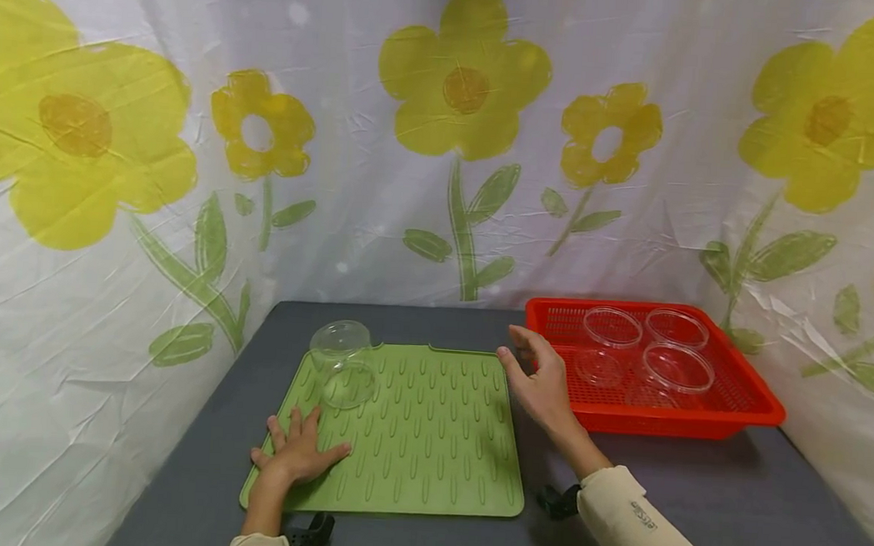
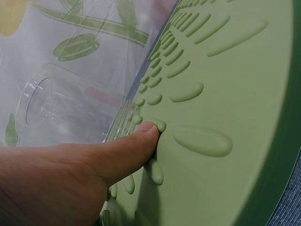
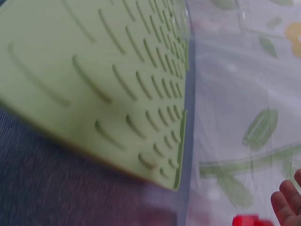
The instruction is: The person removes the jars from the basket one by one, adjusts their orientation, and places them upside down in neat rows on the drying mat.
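Note:
A clear round container (image 1: 343, 363) stands at the back left of a green ridged mat (image 1: 427, 439). My left hand (image 1: 296, 456) rests on the mat just in front of that container, fingers spread and thumb stretched to the right; the left wrist view shows the thumb (image 2: 134, 146) lying on the raised ridges. Off the mat's right edge, my right hand (image 1: 543, 380) is held up with its fingers loosely bent and nothing in it. It is close to the left side of a red plastic basket (image 1: 668, 425), which holds several clear round containers (image 1: 677, 369).
The dark grey table (image 1: 192, 475) runs back to a white curtain (image 1: 349, 242) printed with yellow flowers, which also hangs along both sides. The red basket takes up the back right of the table, its low walls perforated.

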`<action>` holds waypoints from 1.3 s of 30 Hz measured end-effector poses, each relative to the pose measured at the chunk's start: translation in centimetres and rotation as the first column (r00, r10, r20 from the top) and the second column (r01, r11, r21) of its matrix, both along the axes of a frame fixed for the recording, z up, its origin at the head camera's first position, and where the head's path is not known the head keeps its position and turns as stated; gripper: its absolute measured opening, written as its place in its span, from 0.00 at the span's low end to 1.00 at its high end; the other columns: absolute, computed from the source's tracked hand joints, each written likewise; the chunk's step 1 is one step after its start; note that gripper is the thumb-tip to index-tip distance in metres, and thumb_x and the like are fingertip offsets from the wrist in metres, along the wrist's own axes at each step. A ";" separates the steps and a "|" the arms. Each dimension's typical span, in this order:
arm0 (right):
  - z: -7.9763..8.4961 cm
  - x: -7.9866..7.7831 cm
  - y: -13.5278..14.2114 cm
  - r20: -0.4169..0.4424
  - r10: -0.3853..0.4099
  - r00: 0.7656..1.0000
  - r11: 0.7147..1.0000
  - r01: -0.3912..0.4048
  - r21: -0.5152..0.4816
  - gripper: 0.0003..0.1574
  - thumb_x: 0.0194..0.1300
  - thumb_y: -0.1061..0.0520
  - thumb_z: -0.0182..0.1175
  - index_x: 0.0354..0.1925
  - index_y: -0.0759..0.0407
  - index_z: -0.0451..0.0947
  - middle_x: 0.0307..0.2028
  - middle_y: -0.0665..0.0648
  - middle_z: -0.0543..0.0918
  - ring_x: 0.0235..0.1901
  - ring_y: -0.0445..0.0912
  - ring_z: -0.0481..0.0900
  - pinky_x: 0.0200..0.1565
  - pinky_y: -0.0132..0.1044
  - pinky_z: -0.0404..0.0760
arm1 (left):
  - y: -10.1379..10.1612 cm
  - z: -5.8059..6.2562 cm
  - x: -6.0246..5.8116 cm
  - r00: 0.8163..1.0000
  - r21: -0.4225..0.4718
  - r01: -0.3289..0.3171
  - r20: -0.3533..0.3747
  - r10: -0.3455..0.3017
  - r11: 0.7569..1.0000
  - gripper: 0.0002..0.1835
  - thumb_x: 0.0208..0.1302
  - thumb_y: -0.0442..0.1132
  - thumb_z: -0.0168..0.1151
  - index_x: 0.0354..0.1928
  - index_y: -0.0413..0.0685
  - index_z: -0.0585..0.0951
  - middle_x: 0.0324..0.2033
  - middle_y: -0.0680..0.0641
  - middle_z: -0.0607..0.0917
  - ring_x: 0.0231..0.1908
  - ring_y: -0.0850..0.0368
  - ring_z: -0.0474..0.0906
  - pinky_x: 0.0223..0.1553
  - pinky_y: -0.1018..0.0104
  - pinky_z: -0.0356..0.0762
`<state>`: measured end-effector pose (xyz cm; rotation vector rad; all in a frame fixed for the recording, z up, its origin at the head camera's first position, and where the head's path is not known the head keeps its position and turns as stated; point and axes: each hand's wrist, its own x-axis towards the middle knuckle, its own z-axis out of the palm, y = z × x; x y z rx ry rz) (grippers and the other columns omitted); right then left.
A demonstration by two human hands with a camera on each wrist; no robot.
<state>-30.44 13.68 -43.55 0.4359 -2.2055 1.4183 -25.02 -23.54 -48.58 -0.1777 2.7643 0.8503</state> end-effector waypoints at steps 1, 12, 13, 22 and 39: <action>0.0 0.0 0.4 -0.005 -0.012 1.000 1.000 0.012 0.000 0.28 0.71 0.54 0.64 0.67 0.58 0.75 0.61 0.63 0.80 0.59 0.59 0.78 0.59 0.61 0.78 | 0.0 -0.1 -0.1 1.000 0.001 0.001 0.001 -0.001 1.000 0.58 0.64 0.67 0.63 0.80 0.38 0.48 0.77 0.24 0.36 0.73 0.18 0.18 0.62 0.13 0.21; 0.5 0.7 4.0 -0.060 -0.134 0.989 0.991 0.135 -0.004 0.28 0.67 0.57 0.68 0.64 0.60 0.77 0.58 0.63 0.82 0.56 0.60 0.79 0.56 0.57 0.77 | -0.6 -1.4 -1.1 1.000 0.025 0.009 0.005 -0.009 1.000 0.66 0.55 0.79 0.60 0.81 0.43 0.46 0.78 0.27 0.32 0.73 0.22 0.13 0.60 0.14 0.15; 0.6 0.6 4.4 -0.070 -0.142 0.987 0.990 0.142 -0.003 0.28 0.67 0.57 0.68 0.63 0.61 0.77 0.58 0.64 0.82 0.57 0.60 0.78 0.56 0.55 0.76 | -0.6 -1.4 -1.1 1.000 0.028 0.008 0.011 -0.008 1.000 0.66 0.55 0.79 0.60 0.81 0.43 0.46 0.78 0.27 0.32 0.73 0.23 0.12 0.60 0.14 0.15; 1.0 0.4 7.8 -0.109 -0.234 0.966 0.971 0.239 0.031 0.29 0.65 0.59 0.69 0.62 0.64 0.77 0.59 0.68 0.81 0.58 0.61 0.75 0.60 0.59 0.72 | -0.4 -0.6 -0.5 0.999 0.025 0.000 0.039 -0.001 1.000 0.62 0.60 0.72 0.62 0.81 0.40 0.47 0.77 0.25 0.33 0.73 0.20 0.14 0.60 0.13 0.17; 1.6 1.4 18.3 0.083 -0.546 0.834 0.822 0.514 0.245 0.55 0.61 0.43 0.70 0.74 0.69 0.59 0.67 0.77 0.66 0.66 0.71 0.59 0.63 0.70 0.61 | -1.6 -2.8 -1.6 0.999 0.067 0.003 0.032 -0.005 0.998 0.71 0.48 0.82 0.62 0.81 0.42 0.47 0.78 0.27 0.30 0.72 0.23 0.10 0.57 0.14 0.11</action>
